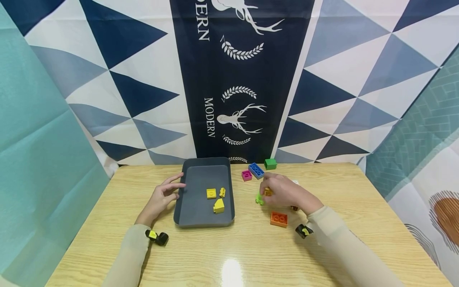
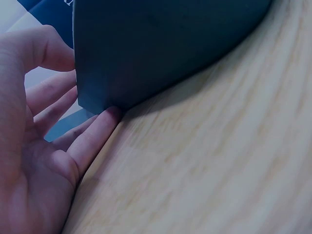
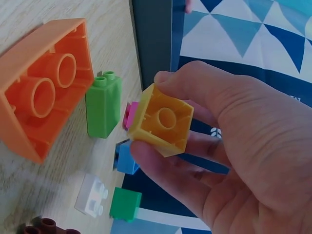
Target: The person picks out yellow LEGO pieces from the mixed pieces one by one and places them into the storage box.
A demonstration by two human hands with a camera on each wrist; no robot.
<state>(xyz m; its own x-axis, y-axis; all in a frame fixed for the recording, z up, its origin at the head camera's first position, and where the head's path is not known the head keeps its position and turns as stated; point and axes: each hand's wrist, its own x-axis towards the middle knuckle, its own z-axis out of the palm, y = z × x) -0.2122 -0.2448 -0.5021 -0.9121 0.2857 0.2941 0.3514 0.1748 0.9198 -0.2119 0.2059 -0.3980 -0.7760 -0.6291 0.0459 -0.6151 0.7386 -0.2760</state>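
Observation:
My left hand (image 1: 165, 195) lies at the left side of a dark grey tray (image 1: 186, 217), fingers extended to its rim. In the left wrist view, fingertips touch the tray's outer wall (image 2: 146, 58). Inside the tray lie a flat yellow square brick (image 1: 211, 193), a small yellow piece (image 1: 222, 192) and a yellow sloped brick (image 1: 218, 206). Right of the tray, my right hand (image 1: 285, 192) pinches a yellow brick (image 3: 165, 119) between thumb and fingers; its hollow underside faces the wrist camera. A light green brick (image 3: 103, 105) stands near that hand.
An orange brick (image 1: 279, 219) lies hollow side up nearer the front. Behind the right hand lie a magenta brick (image 1: 246, 175), a blue brick (image 1: 256, 170) and a green brick (image 1: 270, 164). A white brick (image 3: 91, 195) and a brown piece (image 3: 48, 225) show in the right wrist view.

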